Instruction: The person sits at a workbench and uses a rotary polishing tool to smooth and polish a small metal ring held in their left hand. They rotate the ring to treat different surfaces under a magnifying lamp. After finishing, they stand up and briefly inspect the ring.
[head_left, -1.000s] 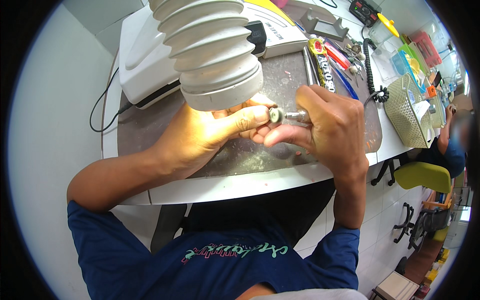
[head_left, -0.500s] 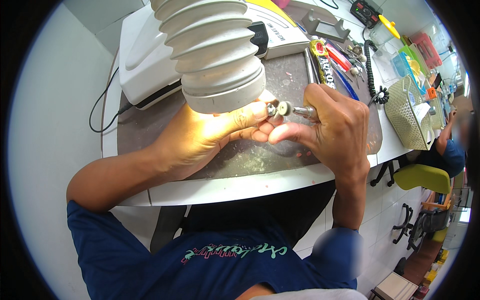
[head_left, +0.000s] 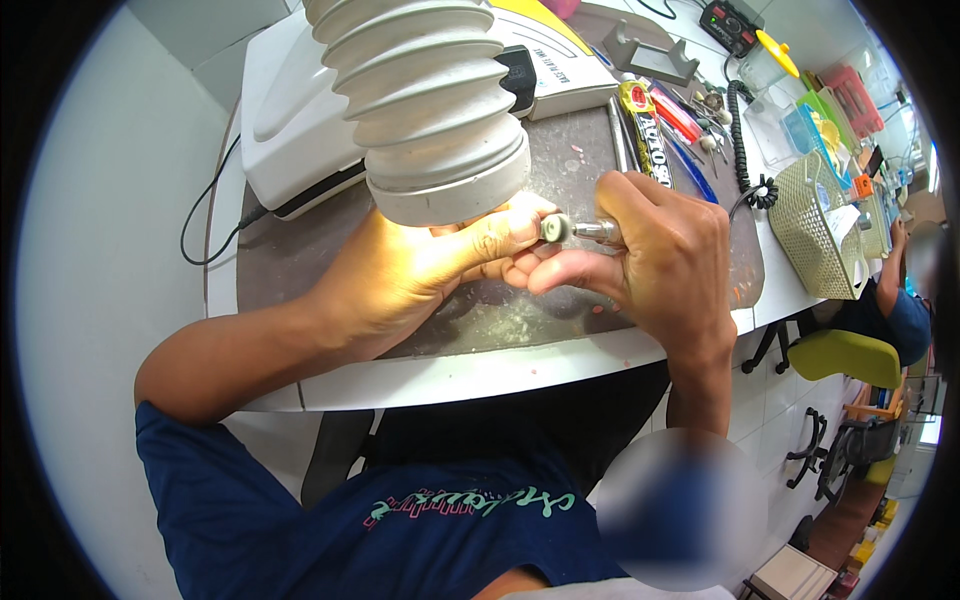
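Note:
My left hand [head_left: 400,280] is closed on a small piece under the white ribbed hose [head_left: 430,140]; the piece is mostly hidden by fingers and a wheel. My right hand [head_left: 670,265] grips a metal rotary handpiece [head_left: 597,231], its thumb reaching toward the left fingers. The grey-green wheel [head_left: 555,228] on the handpiece's tip is at my left thumb's tip. Both hands are over a dark, dusty mat [head_left: 470,325] on the white desk.
A white machine [head_left: 290,120] stands left. Behind are a box [head_left: 555,75], grey stand [head_left: 648,55], pens and small tools [head_left: 690,160], and a coiled cord [head_left: 740,140]. A mesh basket [head_left: 810,220] is right, with a co-worker [head_left: 895,305] and green chair [head_left: 845,355] beyond.
Since half a second ago my right hand and the handpiece have moved left and slightly down; the wheel now covers the small metallic piece that showed at my left fingertips.

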